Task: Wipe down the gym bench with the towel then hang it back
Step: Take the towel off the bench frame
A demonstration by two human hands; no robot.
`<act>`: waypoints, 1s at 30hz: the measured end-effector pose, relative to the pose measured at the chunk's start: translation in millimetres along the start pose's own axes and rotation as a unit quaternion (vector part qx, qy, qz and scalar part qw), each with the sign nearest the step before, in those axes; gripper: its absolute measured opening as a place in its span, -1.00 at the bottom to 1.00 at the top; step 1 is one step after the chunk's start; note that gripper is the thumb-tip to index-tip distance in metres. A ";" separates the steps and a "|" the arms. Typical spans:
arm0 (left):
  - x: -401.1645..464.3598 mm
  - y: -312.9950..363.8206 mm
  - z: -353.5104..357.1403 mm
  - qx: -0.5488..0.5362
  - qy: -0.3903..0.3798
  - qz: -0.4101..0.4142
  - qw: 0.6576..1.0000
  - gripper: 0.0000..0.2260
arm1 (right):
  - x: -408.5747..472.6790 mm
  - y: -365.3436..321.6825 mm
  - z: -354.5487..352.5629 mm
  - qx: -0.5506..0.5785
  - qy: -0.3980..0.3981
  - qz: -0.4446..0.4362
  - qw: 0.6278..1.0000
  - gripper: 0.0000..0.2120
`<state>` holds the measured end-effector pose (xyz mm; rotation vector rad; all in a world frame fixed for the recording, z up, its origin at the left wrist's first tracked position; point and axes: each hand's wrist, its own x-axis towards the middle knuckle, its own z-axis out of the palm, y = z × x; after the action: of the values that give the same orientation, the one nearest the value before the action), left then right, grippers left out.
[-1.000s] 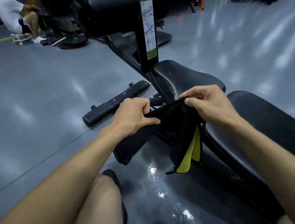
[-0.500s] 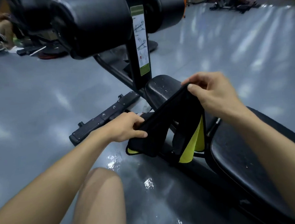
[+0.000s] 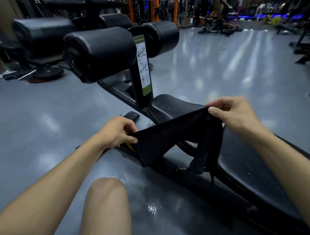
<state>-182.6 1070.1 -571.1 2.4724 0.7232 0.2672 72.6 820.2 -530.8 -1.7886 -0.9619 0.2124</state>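
A black towel (image 3: 163, 140) with a yellow edge is stretched between my two hands above the gym bench. My left hand (image 3: 117, 131) pinches its left corner, lower and nearer the floor. My right hand (image 3: 231, 111) pinches the other corner higher up, over the gap between the pads. The towel's folds hang down in front of the frame. The bench has a small black seat pad (image 3: 168, 105) with droplets on it and a long black back pad (image 3: 251, 176) running to the lower right.
Two black roller pads (image 3: 101, 53) on an upright post (image 3: 141, 66) with an instruction sticker stand just beyond the seat. The grey floor (image 3: 39, 115) is wet and shiny near my knee (image 3: 107, 204). Racks and machines fill the background; a person sits at far left.
My head has lifted, so more of the gym shows. Both hands spread the towel wider; the yellow side is now mostly hidden.
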 end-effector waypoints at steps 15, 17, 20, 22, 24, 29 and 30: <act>36.7 -1.2 15.0 -0.166 0.093 -0.027 0.981 -0.84 | -1.3 60.2 39.6 0.037 -0.115 0.049 0.991 -0.98; 41.4 1.0 15.4 -0.188 0.094 -0.025 0.977 -0.84 | -0.1 67.4 49.6 0.031 -0.148 0.063 0.986 -0.96; 42.5 8.4 13.4 -0.161 0.104 -0.033 0.981 -0.83 | -4.4 68.1 57.0 -0.015 -0.177 0.073 0.981 -0.96; 44.3 10.4 10.6 -0.089 0.134 -0.024 0.987 -0.82 | -5.7 67.4 59.0 -0.029 -0.178 0.058 0.982 -0.95; 45.9 7.1 11.7 -0.023 0.171 0.003 0.985 -0.81 | -4.2 69.0 61.1 -0.021 -0.163 0.049 0.985 -0.94; 28.2 13.8 23.0 0.097 0.202 0.055 0.973 -0.75 | -24.0 65.8 69.2 0.019 -0.116 0.017 0.993 -0.94; 22.0 16.6 21.8 0.097 0.203 0.054 0.973 -0.74 | -28.1 61.2 66.3 0.023 -0.111 0.008 0.994 -0.94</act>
<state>-149.7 1060.7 -579.2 2.6787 0.8111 0.7953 48.5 839.7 -620.1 -1.7568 -1.0895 0.4476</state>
